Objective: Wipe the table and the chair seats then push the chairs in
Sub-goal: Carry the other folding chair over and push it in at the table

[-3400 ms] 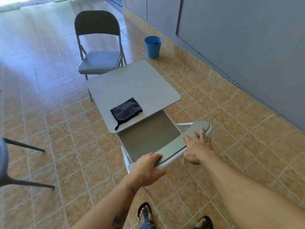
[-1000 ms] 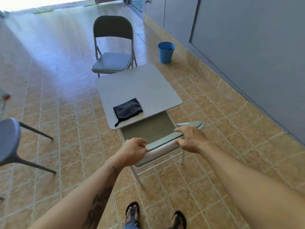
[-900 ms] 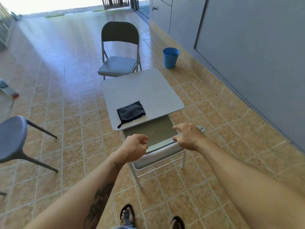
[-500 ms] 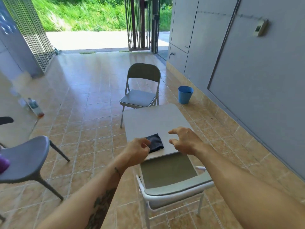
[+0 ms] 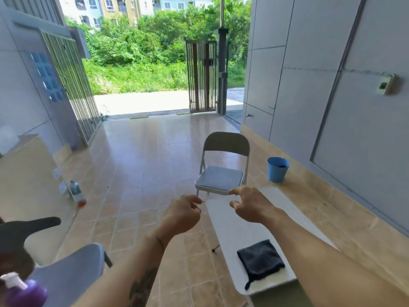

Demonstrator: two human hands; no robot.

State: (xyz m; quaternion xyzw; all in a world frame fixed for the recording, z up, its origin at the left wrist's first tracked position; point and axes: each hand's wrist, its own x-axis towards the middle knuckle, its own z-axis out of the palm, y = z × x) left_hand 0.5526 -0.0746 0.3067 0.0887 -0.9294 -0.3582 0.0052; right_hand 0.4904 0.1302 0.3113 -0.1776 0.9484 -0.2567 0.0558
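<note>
- The person is standing at the near end of the bench (image 5: 247, 227), both bare forearms reaching forward above it.
- The left hand (image 5: 182, 214) is hovering in the air just left of the bench's far corner, its fingers loosely curled and gripping nothing.
- The right hand (image 5: 250, 204) is hanging over the far part of the bench, fingers relaxed and slightly bent, also carrying nothing.
- The 2 hands are sitting near each other, apart, with a gap between them.
- A dark cloth (image 5: 260, 260) is lying folded on the near part of the bench, untouched, partly behind the right forearm.
- A grey folding chair (image 5: 222, 171) is standing beyond the far end of the bench, its seat facing the person and not tucked under.
- A blue bucket (image 5: 277, 169) is sitting on the tiled floor (image 5: 141, 165) by the right wall.
- At the lower left a grey plastic chair (image 5: 70, 273) is showing, with a purple pump bottle (image 5: 24, 293) at the corner.
- Another bottle (image 5: 77, 193) is standing on the floor toward the left wall.
</note>
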